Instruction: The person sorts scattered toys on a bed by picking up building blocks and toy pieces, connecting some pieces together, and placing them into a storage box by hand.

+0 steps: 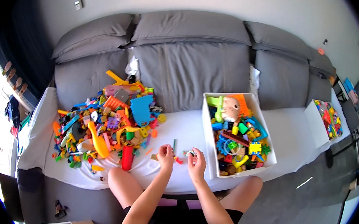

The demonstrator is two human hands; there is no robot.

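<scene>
My left hand [165,158] is raised over the white sheet with its fingers pinched together; whatever they hold, if anything, is too small to make out. In my right hand [197,165], between thumb and fingers, is a small white-and-dark piece [191,153] whose kind I cannot tell. Near the left hand lie a small wooden block [154,157] and a thin green stick [174,144]. Small red pieces [178,160] rest between the two hands. A red cylinder [127,158] lies farther left, by the edge of a large toy heap [114,111].
A white box [272,159] full of mixed toys stands right of my hands, a toy animal head [230,109] on top. Another toy-filled white box [315,127] sits at the far right. Everything rests on a sheet-covered grey sofa [191,71]. An orange bowling pin [98,140] lies on the heap.
</scene>
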